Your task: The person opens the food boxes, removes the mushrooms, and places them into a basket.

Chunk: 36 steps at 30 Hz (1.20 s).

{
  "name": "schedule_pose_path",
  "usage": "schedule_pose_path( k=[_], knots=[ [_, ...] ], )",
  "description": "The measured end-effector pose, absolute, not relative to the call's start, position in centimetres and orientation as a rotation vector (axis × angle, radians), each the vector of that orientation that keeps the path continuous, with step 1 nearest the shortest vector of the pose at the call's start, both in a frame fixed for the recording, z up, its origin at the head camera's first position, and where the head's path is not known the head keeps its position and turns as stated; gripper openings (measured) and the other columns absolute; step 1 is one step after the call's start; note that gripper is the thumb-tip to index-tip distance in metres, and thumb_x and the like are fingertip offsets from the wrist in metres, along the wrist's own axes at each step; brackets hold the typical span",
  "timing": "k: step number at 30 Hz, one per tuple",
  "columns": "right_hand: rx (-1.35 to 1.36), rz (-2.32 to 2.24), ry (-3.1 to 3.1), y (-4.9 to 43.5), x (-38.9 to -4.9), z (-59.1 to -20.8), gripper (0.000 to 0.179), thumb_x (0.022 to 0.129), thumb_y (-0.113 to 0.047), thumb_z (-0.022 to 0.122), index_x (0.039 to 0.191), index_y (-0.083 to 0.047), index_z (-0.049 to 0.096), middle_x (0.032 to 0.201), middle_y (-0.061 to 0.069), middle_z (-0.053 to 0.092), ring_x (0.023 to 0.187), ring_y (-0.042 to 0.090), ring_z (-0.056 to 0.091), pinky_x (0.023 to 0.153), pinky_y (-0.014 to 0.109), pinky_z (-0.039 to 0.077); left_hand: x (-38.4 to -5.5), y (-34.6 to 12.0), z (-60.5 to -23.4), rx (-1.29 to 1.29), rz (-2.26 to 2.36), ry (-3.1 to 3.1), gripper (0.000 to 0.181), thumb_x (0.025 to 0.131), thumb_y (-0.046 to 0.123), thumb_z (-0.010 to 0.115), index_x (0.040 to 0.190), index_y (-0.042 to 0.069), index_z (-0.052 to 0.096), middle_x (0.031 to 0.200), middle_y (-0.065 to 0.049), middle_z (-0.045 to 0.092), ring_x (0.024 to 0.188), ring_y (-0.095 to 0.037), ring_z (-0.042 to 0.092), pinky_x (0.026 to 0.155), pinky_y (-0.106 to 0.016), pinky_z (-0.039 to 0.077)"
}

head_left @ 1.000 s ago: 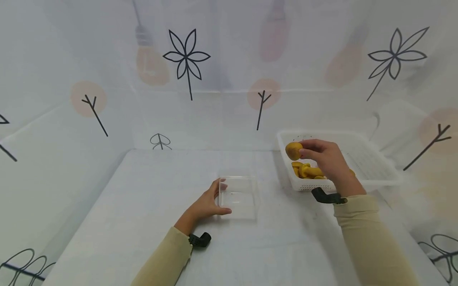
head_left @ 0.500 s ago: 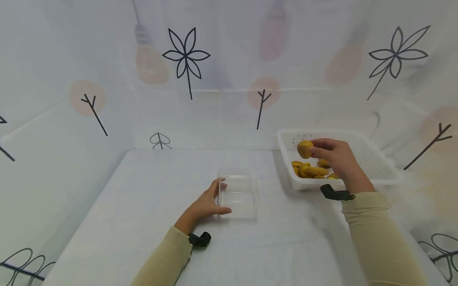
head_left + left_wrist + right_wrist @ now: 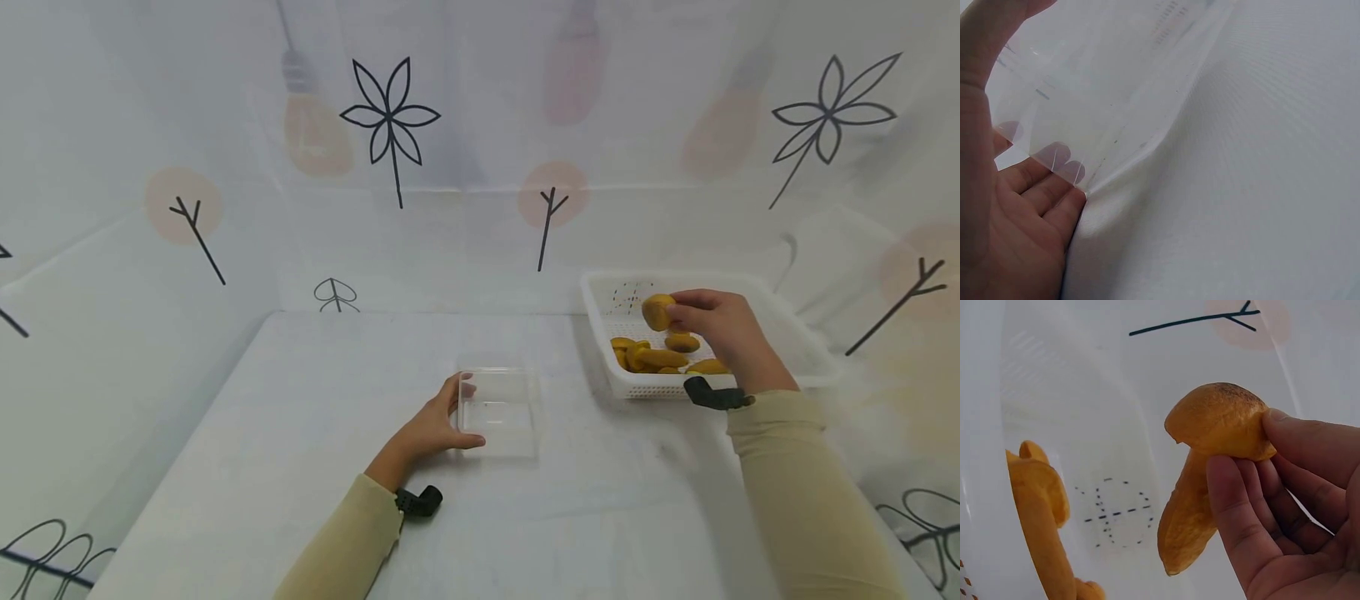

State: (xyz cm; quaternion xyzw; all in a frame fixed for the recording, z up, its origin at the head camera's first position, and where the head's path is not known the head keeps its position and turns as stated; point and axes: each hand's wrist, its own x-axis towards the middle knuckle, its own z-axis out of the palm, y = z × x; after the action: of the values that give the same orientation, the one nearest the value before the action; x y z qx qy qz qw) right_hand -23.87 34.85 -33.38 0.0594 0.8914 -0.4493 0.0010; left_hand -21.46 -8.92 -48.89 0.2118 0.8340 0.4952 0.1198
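Observation:
My right hand point(image 3: 723, 329) pinches a yellow mushroom point(image 3: 657, 312) by its cap, above the left part of a white plastic basket point(image 3: 637, 388). The right wrist view shows the mushroom's rounded cap with a dark patch on top, its thick stem point(image 3: 1188, 519) slanting downward. More yellow mushrooms point(image 3: 660, 359) lie inside the basket along its near left side. Around the left side of a clear plastic box point(image 3: 498, 414) on the table, my left hand point(image 3: 429, 429) grips with thumb in front and fingers behind. Some fingertips point(image 3: 1054, 153) show through the clear wall in the left wrist view.
A white cloth covers the table point(image 3: 337, 375). Behind and beside it hangs a pale patterned curtain point(image 3: 465, 108) printed with leaves and bulbs. The basket's near rim stands under my right wrist.
My right hand has moved right over the basket with the mushroom, uncovering more of the mushrooms below. The left hand and clear box have stayed in place.

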Motion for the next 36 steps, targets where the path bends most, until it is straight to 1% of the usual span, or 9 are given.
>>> schedule_pose_path(
  k=[5,7,11,15,22,25,29,32,36],
  knots=[
    [0.266,-1.392,2.739,35.5,-24.4,-33.1,0.08,0.087,-0.06,0.06,0.145,-0.008,0.042,0.141,0.019,0.049,0.086,-0.002,0.06,0.109,0.068,0.027,-21.4,-8.9,-48.6,0.619,1.45,2.431,0.108,0.068,0.031,0.088,0.151,0.026,0.019,0.149,-0.006,0.042,0.143,-0.024,0.036,0.117,-0.046,0.032],
    [0.278,-1.373,2.72,35.7,-24.4,-33.0,0.081,0.087,-0.059,0.06,0.146,-0.007,0.04,0.141,0.019,0.049,0.091,0.004,0.062,0.106,0.072,0.025,-21.4,-8.9,-48.6,0.618,1.444,2.434,0.107,0.068,0.031,0.088,0.15,0.026,0.019,0.148,-0.006,0.042,0.143,-0.023,0.036,0.117,-0.045,0.031],
    [0.263,-1.314,2.717,36.0,-24.5,-33.0,0.078,0.091,-0.055,0.058,0.145,-0.002,0.04,0.14,0.023,0.048,0.11,0.023,0.062,0.109,0.066,0.029,-21.4,-8.9,-48.5,0.621,1.44,2.438,0.106,0.069,0.031,0.087,0.15,0.026,0.019,0.148,-0.006,0.042,0.143,-0.024,0.036,0.117,-0.045,0.031],
    [0.273,-1.271,2.722,36.3,-24.7,-33.5,0.073,0.094,-0.049,0.056,0.142,0.004,0.04,0.141,0.029,0.045,0.11,0.027,0.064,0.11,0.058,0.035,-21.4,-8.9,-48.5,0.612,1.437,2.442,0.107,0.068,0.031,0.088,0.151,0.025,0.019,0.149,-0.007,0.042,0.143,-0.025,0.036,0.117,-0.047,0.031],
    [0.338,-1.222,2.707,36.9,-25.2,-34.4,0.071,0.095,-0.047,0.056,0.14,0.005,0.042,0.139,0.031,0.045,0.12,0.039,0.057,0.109,0.061,0.035,-21.3,-8.9,-48.6,0.589,1.44,2.439,0.109,0.068,0.032,0.088,0.151,0.024,0.019,0.149,-0.007,0.042,0.143,-0.026,0.035,0.117,-0.047,0.03],
    [0.348,-1.22,2.687,37.3,-25.3,-34.7,0.073,0.094,-0.049,0.057,0.141,0.005,0.041,0.139,0.03,0.047,0.119,0.037,0.058,0.107,0.065,0.033,-21.3,-8.9,-48.6,0.589,1.442,2.44,0.108,0.068,0.032,0.088,0.151,0.024,0.019,0.149,-0.006,0.042,0.143,-0.026,0.035,0.117,-0.047,0.03],
    [0.366,-1.212,2.676,37.9,-25.5,-35.1,0.071,0.092,-0.048,0.059,0.139,0.003,0.044,0.129,0.021,0.06,0.104,0.023,0.066,0.106,0.066,0.032,-21.2,-8.9,-48.6,0.59,1.436,2.443,0.108,0.068,0.033,0.087,0.152,0.025,0.018,0.149,-0.005,0.042,0.144,-0.025,0.035,0.117,-0.047,0.031],
    [0.376,-1.196,2.671,38.4,-25.7,-35.4,0.067,0.093,-0.044,0.06,0.138,0.004,0.045,0.119,0.014,0.067,0.094,0.013,0.067,0.107,0.062,0.035,-21.3,-8.9,-48.7,0.598,1.43,2.445,0.108,0.068,0.033,0.087,0.151,0.025,0.018,0.149,-0.005,0.042,0.144,-0.025,0.034,0.118,-0.047,0.03],
    [0.384,-1.192,2.653,39.0,-25.9,-35.8,0.065,0.093,-0.04,0.06,0.137,0.006,0.045,0.117,0.013,0.068,0.091,0.011,0.068,0.107,0.058,0.039,-21.4,-8.9,-48.7,0.608,1.429,2.446,0.108,0.069,0.033,0.087,0.151,0.025,0.018,0.149,-0.005,0.042,0.144,-0.025,0.034,0.118,-0.046,0.03]
  ],
)
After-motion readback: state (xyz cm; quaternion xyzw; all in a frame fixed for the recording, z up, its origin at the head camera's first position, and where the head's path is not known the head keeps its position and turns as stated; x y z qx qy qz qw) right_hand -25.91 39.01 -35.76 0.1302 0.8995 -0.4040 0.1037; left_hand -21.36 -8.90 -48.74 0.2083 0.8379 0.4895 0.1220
